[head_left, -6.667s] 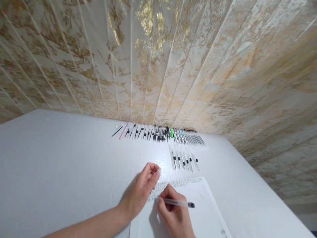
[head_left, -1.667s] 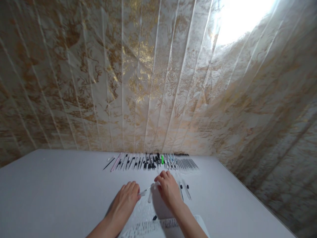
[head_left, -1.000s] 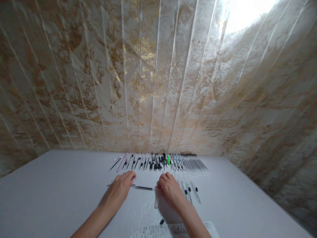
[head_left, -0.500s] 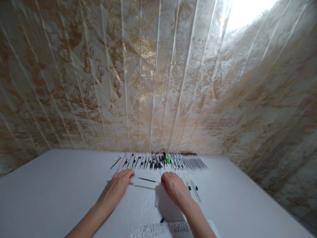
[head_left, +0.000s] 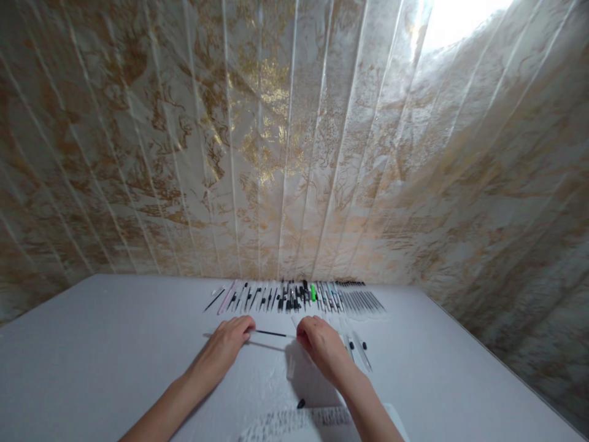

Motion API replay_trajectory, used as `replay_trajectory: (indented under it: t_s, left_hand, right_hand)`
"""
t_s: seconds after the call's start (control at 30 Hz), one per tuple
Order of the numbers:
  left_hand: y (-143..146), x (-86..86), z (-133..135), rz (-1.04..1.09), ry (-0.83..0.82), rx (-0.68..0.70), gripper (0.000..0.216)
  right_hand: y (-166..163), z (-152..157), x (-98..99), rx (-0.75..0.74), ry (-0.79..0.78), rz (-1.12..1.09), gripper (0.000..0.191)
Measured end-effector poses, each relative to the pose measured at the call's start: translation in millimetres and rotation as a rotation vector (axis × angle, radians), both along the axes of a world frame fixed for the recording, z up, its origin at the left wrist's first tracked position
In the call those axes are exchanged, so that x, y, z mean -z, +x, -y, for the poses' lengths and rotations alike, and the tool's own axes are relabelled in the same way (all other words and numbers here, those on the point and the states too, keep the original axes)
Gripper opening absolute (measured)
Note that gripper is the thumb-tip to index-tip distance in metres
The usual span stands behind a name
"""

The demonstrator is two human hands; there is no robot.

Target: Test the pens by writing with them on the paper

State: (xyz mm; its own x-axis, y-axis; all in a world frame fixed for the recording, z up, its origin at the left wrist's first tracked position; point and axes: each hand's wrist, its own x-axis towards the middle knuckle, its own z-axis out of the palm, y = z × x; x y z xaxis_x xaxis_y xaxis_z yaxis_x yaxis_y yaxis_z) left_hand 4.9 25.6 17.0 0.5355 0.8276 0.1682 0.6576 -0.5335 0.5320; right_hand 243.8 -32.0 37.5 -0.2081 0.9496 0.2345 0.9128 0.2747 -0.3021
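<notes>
A thin black pen refill (head_left: 271, 333) spans the gap between my hands, just above the white table. My right hand (head_left: 319, 341) is closed in a pinch on its paler right end. My left hand (head_left: 232, 336) is closed at the refill's dark end. A pale, thin end of what looks like a clear pen barrel (head_left: 207, 335) sticks out left of that hand; the fingers hide the rest. Below my right hand a small clear piece (head_left: 290, 367) lies on the table, and nearer me a small black cap (head_left: 301, 404).
A long row of pens and pen parts, with a green highlighter (head_left: 313, 292), lines the table's back. Several grey refills (head_left: 365, 301) lie at its right end. Clear barrels with black grips (head_left: 365, 346) lie right of my hand. A sheet of printed plastic (head_left: 294, 423) is in front.
My left hand has moved slightly right, closing the small gap to the refill's dark end. My right hand has shifted slightly left. The view has tilted a little.
</notes>
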Motion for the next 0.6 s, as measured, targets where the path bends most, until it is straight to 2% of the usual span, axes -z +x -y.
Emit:
replay_trajectory:
  t_s: [0.23, 0.4, 0.6]
  left_hand:
    - [16, -8.3, 17, 0.116, -0.167, 0.151, 0.014]
    - [25, -10.6, 28, 0.241, -0.197, 0.115, 0.016]
    - [27, 2.9, 31, 0.193, -0.155, 0.078, 0.015]
  right_hand:
    - [-11, 3, -7.8, -0.073, -0.018, -0.167, 0.013]
    - [-13, -2, 5.8, 0.11, 0.004, -0.126, 0.015]
    - [-21, 0, 24.7, 0.23, -0.036, 0.055, 0.032]
